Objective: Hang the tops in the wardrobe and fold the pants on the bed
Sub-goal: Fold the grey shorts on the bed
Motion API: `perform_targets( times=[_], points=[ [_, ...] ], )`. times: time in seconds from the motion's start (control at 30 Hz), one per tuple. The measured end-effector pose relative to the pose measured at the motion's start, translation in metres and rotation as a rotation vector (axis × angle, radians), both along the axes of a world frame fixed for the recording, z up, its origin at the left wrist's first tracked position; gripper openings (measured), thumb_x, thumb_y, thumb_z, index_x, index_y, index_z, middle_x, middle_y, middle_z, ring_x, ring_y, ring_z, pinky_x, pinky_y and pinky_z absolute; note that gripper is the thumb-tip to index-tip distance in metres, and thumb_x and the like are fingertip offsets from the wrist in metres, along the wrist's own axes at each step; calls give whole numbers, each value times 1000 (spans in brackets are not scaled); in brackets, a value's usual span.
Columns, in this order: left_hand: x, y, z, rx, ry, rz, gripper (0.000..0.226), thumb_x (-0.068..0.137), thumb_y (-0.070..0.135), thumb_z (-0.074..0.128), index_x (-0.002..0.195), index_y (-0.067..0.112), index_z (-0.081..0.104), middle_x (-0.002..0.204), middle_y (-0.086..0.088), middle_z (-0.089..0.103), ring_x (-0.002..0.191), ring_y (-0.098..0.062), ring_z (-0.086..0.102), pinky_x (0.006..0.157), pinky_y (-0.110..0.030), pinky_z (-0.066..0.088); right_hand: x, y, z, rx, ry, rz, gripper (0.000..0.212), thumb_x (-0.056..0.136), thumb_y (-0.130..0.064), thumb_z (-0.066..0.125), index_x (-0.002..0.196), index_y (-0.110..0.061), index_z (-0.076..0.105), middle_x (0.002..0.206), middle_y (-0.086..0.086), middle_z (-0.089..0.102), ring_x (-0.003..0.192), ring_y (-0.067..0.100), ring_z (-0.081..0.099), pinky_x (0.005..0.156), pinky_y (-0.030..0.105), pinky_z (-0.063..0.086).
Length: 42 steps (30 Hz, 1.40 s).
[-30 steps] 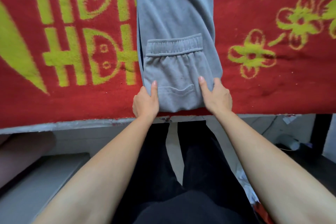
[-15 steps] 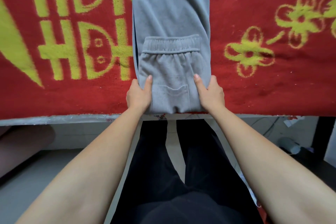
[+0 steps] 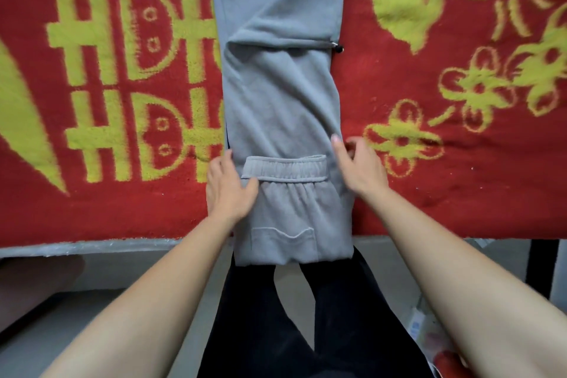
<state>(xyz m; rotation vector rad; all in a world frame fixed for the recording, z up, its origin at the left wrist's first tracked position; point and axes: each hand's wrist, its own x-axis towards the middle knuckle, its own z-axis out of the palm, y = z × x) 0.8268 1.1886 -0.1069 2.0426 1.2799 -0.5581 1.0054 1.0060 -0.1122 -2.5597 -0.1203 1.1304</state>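
Grey pants [image 3: 280,95] lie lengthwise on the red bed blanket [image 3: 107,202], folded narrow, with the elastic waistband [image 3: 283,167] doubled back on top. Their near folded end hangs a little over the bed's edge. My left hand [image 3: 228,190] holds the left edge beside the waistband, its thumb lying on the cloth. At the right edge, my right hand [image 3: 360,169] has its thumb on the cloth and its fingers curled beside it. A black drawstring tip [image 3: 337,47] sticks out on the pants' right side.
The blanket carries yellow-green letters and flowers. The bed's pale edge [image 3: 92,247] runs across below it. My black-clad legs [image 3: 306,316] stand against the bed. A dark post [image 3: 541,264] and some floor clutter [image 3: 417,325] are at the lower right.
Both hands have slid from the near folded end up along the pants' sides to the waistband. The pants' near end now overhangs the bed edge.
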Motion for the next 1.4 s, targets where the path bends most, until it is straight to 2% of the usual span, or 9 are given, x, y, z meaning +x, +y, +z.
perform_targets(
  times=[0.3,0.43,0.57,0.7,0.9,0.97,1.07,1.17,1.4],
  points=[
    [172,87,-21,539,-289,-513,65,78,30,61,138,12,46,143,-19,41,130,-39,39,101,-47,32,175,153,-17,363,-11,-439,66,92,-62,55,129,-8,62,129,9,66,121,26,60,106,41,45],
    [211,111,-36,563,-255,-799,37,87,41,55,116,18,59,123,-11,53,113,-32,49,88,-45,35,203,177,-12,491,107,-515,28,89,-34,68,81,-8,69,74,0,72,65,15,67,58,27,51],
    [219,126,-35,473,-681,-409,26,98,28,50,103,10,68,100,-13,65,92,-32,59,78,-42,44,223,220,7,615,37,-515,29,86,-8,59,61,-18,51,53,-3,41,51,13,38,48,22,26],
    [240,174,-35,322,-707,283,23,96,18,50,102,0,63,94,-7,64,83,-12,54,78,-25,38,244,275,25,861,176,-490,20,102,-26,47,89,-15,58,79,0,61,59,9,57,52,20,44],
    [262,225,-54,101,-474,663,40,87,45,58,111,13,59,118,-3,55,104,-18,55,88,-29,44,269,263,-13,269,-259,-416,30,89,-43,54,111,-23,60,122,-4,62,114,17,57,97,25,45],
    [270,229,-51,-1,-507,649,55,75,70,62,100,21,61,119,0,58,101,-11,58,82,-26,47,267,253,-29,203,-214,-447,59,86,-62,55,121,-15,60,125,-1,62,115,19,58,97,30,47],
    [275,238,-50,-146,-592,645,59,59,74,75,87,23,64,110,-1,71,101,-15,69,90,-37,57,265,250,-41,311,-125,-400,51,82,-71,56,76,-21,55,84,-6,58,75,14,54,68,26,44],
    [280,243,-51,-233,-676,704,62,62,65,81,104,23,61,114,0,68,108,-18,66,94,-40,55,269,252,-48,464,-16,-404,51,85,-63,63,88,-13,71,95,-4,74,86,14,71,78,30,58],
    [287,215,-58,394,-486,270,47,83,56,62,107,17,57,113,2,58,109,-20,53,87,-28,37,268,243,-58,653,61,-439,20,94,-42,66,89,-23,69,88,-12,76,77,-3,70,62,15,51]
  ],
)
